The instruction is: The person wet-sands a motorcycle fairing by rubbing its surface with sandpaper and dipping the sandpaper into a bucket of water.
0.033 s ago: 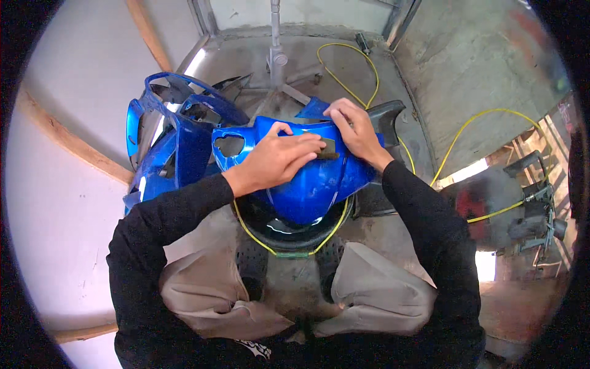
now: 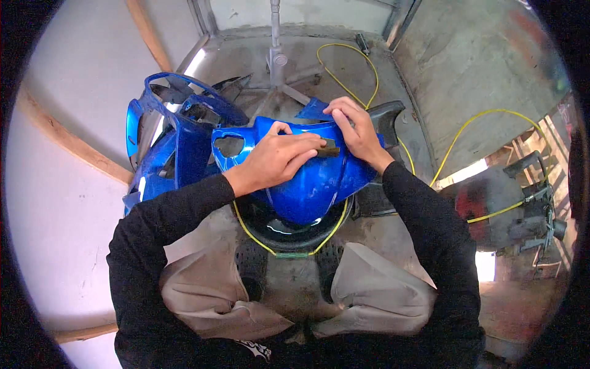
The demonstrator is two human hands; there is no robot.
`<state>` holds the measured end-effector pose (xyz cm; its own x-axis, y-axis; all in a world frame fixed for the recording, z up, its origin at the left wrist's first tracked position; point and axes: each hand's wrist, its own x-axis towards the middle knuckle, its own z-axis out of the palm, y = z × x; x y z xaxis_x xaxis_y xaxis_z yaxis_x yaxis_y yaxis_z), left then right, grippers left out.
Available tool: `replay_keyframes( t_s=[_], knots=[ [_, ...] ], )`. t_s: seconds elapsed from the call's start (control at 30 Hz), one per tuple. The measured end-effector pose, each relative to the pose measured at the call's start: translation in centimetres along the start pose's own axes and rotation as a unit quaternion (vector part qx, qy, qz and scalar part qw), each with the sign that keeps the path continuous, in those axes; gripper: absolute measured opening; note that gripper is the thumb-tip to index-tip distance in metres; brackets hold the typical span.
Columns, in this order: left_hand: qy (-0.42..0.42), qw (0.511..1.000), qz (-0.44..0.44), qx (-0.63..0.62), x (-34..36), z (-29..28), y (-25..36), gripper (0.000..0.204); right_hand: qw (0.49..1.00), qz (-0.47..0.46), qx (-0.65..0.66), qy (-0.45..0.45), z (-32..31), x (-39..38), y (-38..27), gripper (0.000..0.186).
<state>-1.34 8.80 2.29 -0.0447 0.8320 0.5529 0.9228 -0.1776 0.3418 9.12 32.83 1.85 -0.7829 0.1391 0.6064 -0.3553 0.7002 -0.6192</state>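
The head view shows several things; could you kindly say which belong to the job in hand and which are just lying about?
Likely in use:
blue panel, touched by the right hand
olive pad, in the left hand
black basin, beneath the panel

Likely lying about:
other blue panels, at left
yellow hose
grey stand

Open above blue cowl [image 2: 302, 192], fairing [image 2: 193, 147] blocking left, black panel [image 2: 388, 114] right
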Motion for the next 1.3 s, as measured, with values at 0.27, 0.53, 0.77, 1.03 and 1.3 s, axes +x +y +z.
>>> replay_keyframes(
  t_s=[0.27,0.53,0.77,1.03,1.3],
  knots=[
    [0.061,0.994,-0.08,-0.042,1.3,0.4,-0.7,0.022,0.994,-0.094,0.006,-0.054,-1.0,-3.1,-2.8,0.045],
    [0.057,0.995,-0.065,0.048,1.4,-2.2,-2.8,0.075,0.996,-0.078,-0.032,-0.016,-0.2,-3.9,-2.8,0.022],
    [-0.063,0.991,-0.104,0.053,0.9,-1.9,-4.6,0.042,0.998,0.033,-0.051,0.005,-2.9,-3.2,-4.1,0.016],
    [-0.069,0.991,-0.11,0.039,1.0,-2.0,-5.4,0.041,0.947,-0.179,-0.172,-0.206,-1.4,-8.1,-5.6,0.061],
    [-0.06,0.991,-0.1,0.061,0.4,-2.1,-3.9,0.04,0.959,-0.118,-0.182,-0.182,-2.6,-6.1,-4.2,0.064]
  ],
)
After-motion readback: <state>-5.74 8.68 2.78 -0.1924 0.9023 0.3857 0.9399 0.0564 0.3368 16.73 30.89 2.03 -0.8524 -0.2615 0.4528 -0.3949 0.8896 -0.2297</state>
